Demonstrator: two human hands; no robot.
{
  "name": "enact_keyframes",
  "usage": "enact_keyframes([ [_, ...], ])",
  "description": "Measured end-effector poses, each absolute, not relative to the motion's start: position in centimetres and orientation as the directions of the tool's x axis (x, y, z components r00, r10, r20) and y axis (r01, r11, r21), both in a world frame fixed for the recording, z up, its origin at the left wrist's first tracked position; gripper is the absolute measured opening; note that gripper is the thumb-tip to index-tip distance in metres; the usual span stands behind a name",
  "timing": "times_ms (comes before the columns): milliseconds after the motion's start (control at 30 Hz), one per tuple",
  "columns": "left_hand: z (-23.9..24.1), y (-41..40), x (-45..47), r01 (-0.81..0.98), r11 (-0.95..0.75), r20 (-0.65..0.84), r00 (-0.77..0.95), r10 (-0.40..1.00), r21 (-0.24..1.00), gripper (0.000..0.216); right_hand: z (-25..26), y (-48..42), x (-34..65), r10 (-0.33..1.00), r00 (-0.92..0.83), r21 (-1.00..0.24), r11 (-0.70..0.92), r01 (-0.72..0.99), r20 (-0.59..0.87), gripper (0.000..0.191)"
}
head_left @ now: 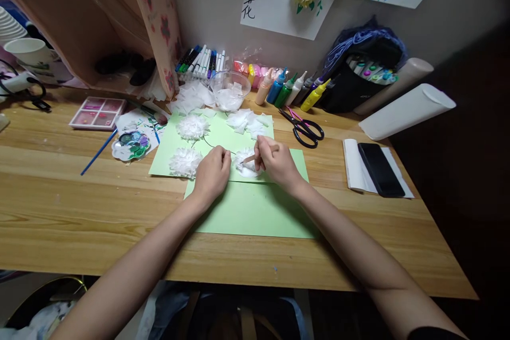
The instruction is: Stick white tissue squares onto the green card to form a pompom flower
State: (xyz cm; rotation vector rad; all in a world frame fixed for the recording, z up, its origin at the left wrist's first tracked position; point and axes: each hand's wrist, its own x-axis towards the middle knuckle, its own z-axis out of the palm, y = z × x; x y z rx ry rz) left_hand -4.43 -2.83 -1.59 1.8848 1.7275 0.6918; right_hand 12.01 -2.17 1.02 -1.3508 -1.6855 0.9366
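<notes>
My right hand (274,161) is closed round a thin brown pencil-like stick (249,159). The stick's tip touches a white tissue-paper flower (247,168) on a light green sheet (217,139). To the left of that flower my left hand (213,170) rests on the sheet with its fingers curled in; whatever they may hold is hidden. Two more fluffy white flowers, an upper one (192,127) and a lower one (185,162), lie on the sheet's left side, with dark curved lines near them. Loose white tissue pieces (247,122) are at the sheet's upper right.
A second green sheet (255,210) lies in front. Behind stand a clear bowl (230,93) of tissue, paint bottles (285,93) and markers (203,61). Black-handled scissors (305,130) and a phone (381,170) are on the right; a paint palette (131,145) and blue brush (99,152) on the left.
</notes>
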Motion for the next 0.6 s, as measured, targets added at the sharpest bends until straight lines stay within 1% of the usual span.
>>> enact_keyframes([
  [100, -1.7, -2.8, -4.5, 0.754, -0.092, 0.051, 0.078, 0.996, 0.651, 0.024, 1.8, -0.6, 11.2, 0.991, -0.125, -0.894, 0.102, 0.436, 0.053, 0.046],
  [233, -1.8, -2.8, -4.5, 0.761, -0.118, 0.067, 0.097, 0.993, 0.638, 0.023, 2.0, -0.4, 11.0, 0.988, -0.145, -0.884, 0.118, 0.453, 0.057, 0.048],
  [300, -1.9, -2.8, -4.5, 0.763, -0.125, 0.073, 0.101, 0.992, 0.634, 0.023, 1.8, -1.1, 11.2, 0.986, -0.141, -0.899, 0.142, 0.414, 0.091, 0.047],
  [433, -1.9, -2.8, -4.5, 0.765, -0.13, 0.083, 0.1, 0.991, 0.63, 0.024, 1.2, -2.9, 12.0, 0.979, -0.057, -0.929, 0.203, 0.308, 0.195, 0.045],
  [500, -1.9, -2.8, -4.5, 0.766, -0.129, 0.083, 0.098, 0.992, 0.63, 0.024, 0.9, -3.5, 12.3, 0.971, -0.053, -0.923, 0.239, 0.301, 0.234, 0.044],
  [600, -1.9, -2.7, -4.6, 0.764, -0.124, 0.083, 0.093, 0.992, 0.633, 0.024, 0.7, -3.8, 12.5, 0.958, -0.093, -0.901, 0.286, 0.328, 0.27, 0.044],
])
